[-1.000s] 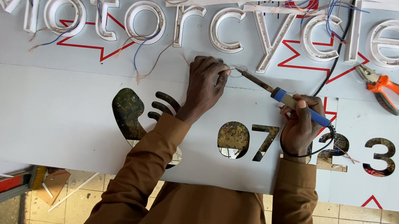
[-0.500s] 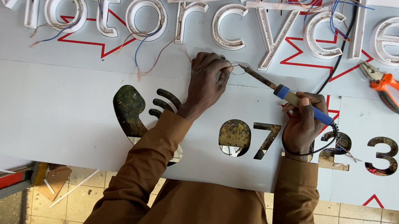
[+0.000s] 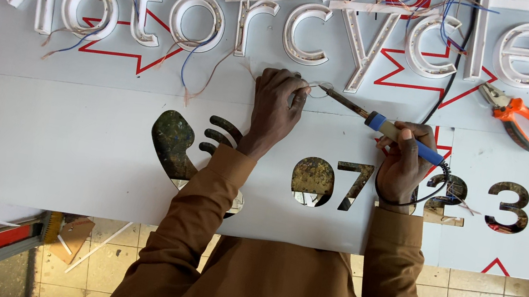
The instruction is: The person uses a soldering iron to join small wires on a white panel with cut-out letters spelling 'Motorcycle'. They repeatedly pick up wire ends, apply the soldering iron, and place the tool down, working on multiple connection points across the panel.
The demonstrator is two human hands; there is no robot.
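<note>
Brown sleeves lead from the near edge up to both hands, which rest on the white sign panel [image 3: 61,149] lying across the desk, just beyond the cut-out phone symbol [image 3: 172,143] and numerals. The right hand [image 3: 401,162] is closed around the blue handle of a soldering iron [image 3: 384,126], whose shaft slants up and left. The left hand [image 3: 277,104] pinches thin wires [image 3: 322,90] between fingertips, pressing them to the panel just below the raised white letters [image 3: 306,33]. The step looks like soldering a wire joint for the letter lighting; the iron's tip sits right at the pinched wires, so the next move seems to call for a steady touch and still fingers. Farther right, orange-handled pliers [image 3: 516,117] lie untouched. Compared with half a second ago, the iron's tip sits slightly lower and nearer the left fingertips; the rest looks unchanged
</note>
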